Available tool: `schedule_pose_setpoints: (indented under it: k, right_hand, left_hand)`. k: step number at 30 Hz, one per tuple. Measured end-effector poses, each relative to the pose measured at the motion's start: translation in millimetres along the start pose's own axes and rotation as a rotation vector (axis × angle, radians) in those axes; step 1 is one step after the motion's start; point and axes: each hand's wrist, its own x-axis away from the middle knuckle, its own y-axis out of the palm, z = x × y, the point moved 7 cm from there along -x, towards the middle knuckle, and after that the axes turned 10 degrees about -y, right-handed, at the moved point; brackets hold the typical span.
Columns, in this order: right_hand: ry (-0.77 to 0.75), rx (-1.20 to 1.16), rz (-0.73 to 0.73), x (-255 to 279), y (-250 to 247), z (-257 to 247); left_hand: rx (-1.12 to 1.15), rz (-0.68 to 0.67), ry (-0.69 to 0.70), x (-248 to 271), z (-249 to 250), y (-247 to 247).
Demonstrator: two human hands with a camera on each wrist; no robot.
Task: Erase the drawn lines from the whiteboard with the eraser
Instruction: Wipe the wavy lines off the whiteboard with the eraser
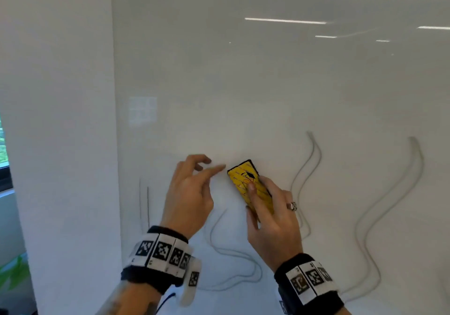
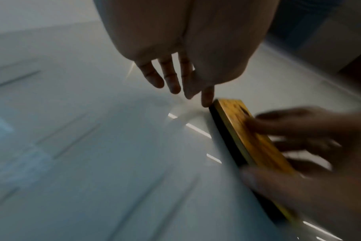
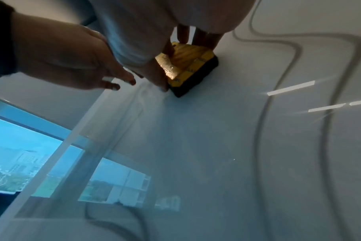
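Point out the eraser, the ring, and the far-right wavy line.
eraser (image 1: pixel 246 177), head view, yellow printed back.
ring (image 1: pixel 291 206), head view, band on a right-hand finger.
far-right wavy line (image 1: pixel 414 180), head view, upper curve.

Head view: bright, even, diffuse lighting. The glossy whiteboard (image 1: pixel 267 83) reflects ceiling light strips (image 1: pixel 285 20) as glare bars at upper right and a faint window patch at centre left. Each drawn line (image 1: pixel 389 205) appears doubled by its own soft shadow or reflection. Focus is slightly soft overall.

Left wrist view: dim, with heavy motion blur; the right hand (image 2: pixel 311 146) smears, and the eraser (image 2: pixel 255 143) edge is soft.

Right wrist view: dim with a blue cast; daylight enters from a window (image 3: pixel 21 154) at lower left. Lines bow at the frame edges.
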Motion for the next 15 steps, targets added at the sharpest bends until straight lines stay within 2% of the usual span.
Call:
schedule_pose_setpoints:
  k: [2,6,9,12,15]
  right_hand:
    - [0.016,0.059,0.126,-5,-26,26]
    - [0.208,0.242,0.395,-8,-93,105]
    - [0.321,0.31,0.486,-11,-100,119]
    - [0.213,0.237,0.432,-21,-55,67]
    - [0.027,0.137,0.216,-20,-7,5]
  left_hand:
    - [-0.09,0.016,0.048,-34,11,-15]
    - [-0.304,0.04,0.138,-78,19,-27]
    - [-0.329,0.094,0.146,-83,19,-24]
    - [-0.351,0.116,0.135,-82,19,-21]
    - [-0.389,0.128,0.146,-81,20,-23]
